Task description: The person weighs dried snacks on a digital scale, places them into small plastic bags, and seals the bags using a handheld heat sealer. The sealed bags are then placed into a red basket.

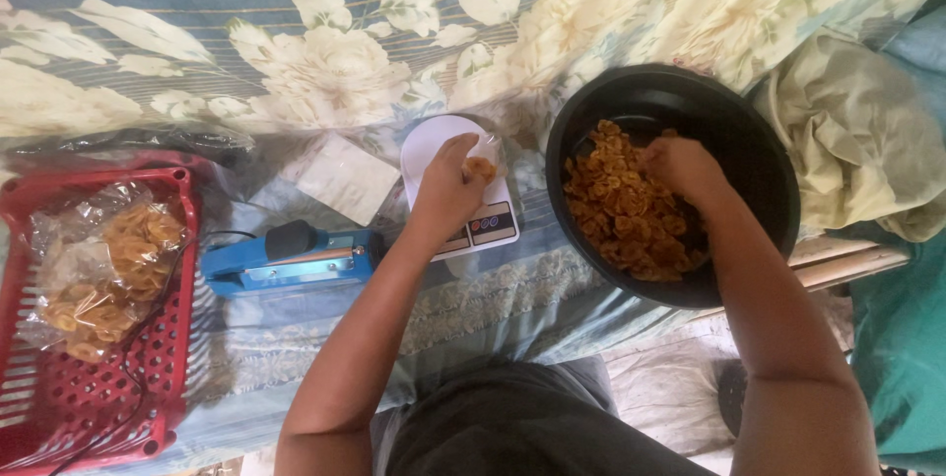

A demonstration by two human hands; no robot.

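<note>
The left hand hovers over a small white kitchen scale, fingers pinched shut on a few fried chips that hang at the hand's 2 o'clock, above the weighing plate. A clear plastic bag seems to stand on the scale right there, though it is hard to make out against the pale plate. The scale's button panel sits at its 5 o'clock edge, partly under the wrist.

The right hand is down inside a large black bowl, resting on a heap of golden-brown chips; the fingers curl into the pile, but whether they grip any cannot be told from this angle. The heap fills the bowl from its centre toward 8 o'clock, while the 12 o'clock part is bare.

At 9 o'clock from the scale lies a blue heat sealer with a black knob, and at the sealer's 1 o'clock is a flat stack of clear bags. Farther toward 9 o'clock is a red slotted basket holding sealed packets of chips. All rest on a floral blue-and-cream cloth. A crumpled pale green fabric lies at 3 o'clock from the bowl.
</note>
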